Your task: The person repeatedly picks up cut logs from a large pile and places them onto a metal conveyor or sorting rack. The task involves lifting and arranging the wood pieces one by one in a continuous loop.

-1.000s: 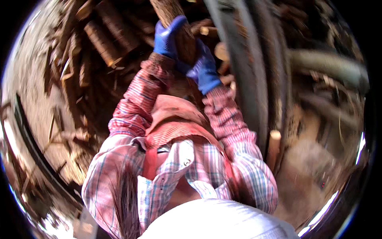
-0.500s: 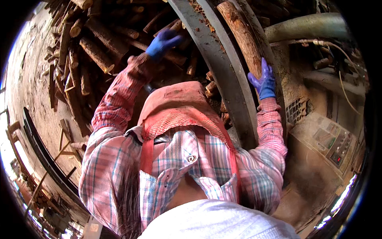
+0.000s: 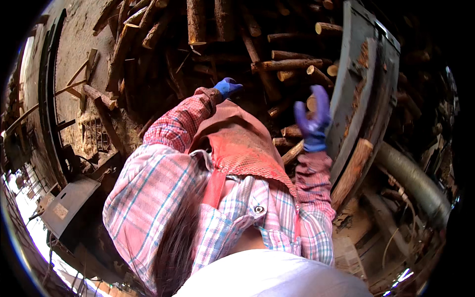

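My right hand [image 3: 314, 121], in a purple-blue glove, is raised beside the near side of a grey metal trough [image 3: 340, 111]. Its fingers are spread with nothing between them. In the trough's lower part lies a bark-covered log [image 3: 352, 173], apart from that hand. My left hand [image 3: 228, 87], gloved in blue, is just above the top edge of my red apron [image 3: 240, 133], in front of the log pile. Its fingers stretch to the right, and no object shows in them. The nearest log ends [image 3: 292, 131] lie between the apron and my right hand.
Cut logs [image 3: 287, 65] are heaped in front of me, with two thick ones [image 3: 196, 22] at the far side. A thick pipe [image 3: 418, 183] runs at the right. Leftward are a dark metal rail [image 3: 52, 99], a wooden frame [image 3: 89, 69] and a grey box [image 3: 69, 205].
My view has turned to the left. My right hand has come off the log in the trough and is now over the pile side. My left hand has drawn in toward the apron.
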### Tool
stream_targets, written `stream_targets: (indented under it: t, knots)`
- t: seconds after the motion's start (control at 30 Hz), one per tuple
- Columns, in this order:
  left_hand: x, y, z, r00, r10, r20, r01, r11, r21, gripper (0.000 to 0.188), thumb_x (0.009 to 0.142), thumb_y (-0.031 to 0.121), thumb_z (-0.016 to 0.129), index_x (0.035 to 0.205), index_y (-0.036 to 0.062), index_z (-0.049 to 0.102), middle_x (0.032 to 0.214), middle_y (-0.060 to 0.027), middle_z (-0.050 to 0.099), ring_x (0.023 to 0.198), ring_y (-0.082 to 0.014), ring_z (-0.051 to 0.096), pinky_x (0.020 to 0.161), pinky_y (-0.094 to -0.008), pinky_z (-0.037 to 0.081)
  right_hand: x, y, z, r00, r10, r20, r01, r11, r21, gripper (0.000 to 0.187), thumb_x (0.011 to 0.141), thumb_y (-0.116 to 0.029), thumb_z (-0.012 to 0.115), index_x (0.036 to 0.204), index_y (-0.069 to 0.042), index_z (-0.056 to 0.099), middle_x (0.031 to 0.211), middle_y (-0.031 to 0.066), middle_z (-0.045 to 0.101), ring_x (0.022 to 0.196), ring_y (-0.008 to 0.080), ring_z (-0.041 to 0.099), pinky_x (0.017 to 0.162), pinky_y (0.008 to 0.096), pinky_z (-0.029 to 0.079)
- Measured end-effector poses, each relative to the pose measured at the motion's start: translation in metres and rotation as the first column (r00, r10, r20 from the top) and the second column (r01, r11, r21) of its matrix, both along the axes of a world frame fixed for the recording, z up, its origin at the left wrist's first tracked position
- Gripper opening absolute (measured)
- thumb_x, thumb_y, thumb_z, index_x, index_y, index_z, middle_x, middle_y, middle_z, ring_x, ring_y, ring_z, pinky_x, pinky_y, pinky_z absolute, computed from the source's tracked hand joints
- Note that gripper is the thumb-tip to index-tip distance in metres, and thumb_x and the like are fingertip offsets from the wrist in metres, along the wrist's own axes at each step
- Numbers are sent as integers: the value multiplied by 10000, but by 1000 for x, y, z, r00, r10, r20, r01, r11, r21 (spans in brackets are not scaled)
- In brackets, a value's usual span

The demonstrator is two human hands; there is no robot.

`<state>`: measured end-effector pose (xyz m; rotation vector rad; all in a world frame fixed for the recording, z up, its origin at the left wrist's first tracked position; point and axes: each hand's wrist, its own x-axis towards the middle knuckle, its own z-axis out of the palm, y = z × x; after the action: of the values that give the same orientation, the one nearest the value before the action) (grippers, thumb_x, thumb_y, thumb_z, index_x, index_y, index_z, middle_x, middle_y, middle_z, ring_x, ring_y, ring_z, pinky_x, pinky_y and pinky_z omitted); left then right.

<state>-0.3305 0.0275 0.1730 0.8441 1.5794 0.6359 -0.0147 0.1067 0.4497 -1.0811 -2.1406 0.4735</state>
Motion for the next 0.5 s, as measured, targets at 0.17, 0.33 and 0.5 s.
stream_targets:
  t: [0.17,0.33,0.5]
  knots:
    - [-57,-17,-36,934,248,256,-240,969,-62,296,931,265,681,1056,-3,690,972,-115,700,908,-189,643,796,-352,530,-107,93,-162,832,388,397,5,710,-704,709,802,-484,742,1309,-14,585,1368,222,571,1266,371,551,1056,428,455]
    - [-133,-87,-103,891,434,135,-393,885,-249,157,876,154,669,960,22,656,814,-83,640,714,-248,593,645,-394,490,-171,203,-345,847,388,362,178,435,-883,868,779,-531,763,1403,10,495,1258,257,640,1190,406,605,1023,450,478]
    - [-152,-191,-127,932,331,-145,-359,801,-479,112,817,142,623,772,52,575,721,-166,567,628,-332,548,565,-442,424,-244,310,-480,842,140,521,362,568,-739,1190,625,-613,857,1538,-73,316,1520,253,404,1403,412,396,1161,473,355]
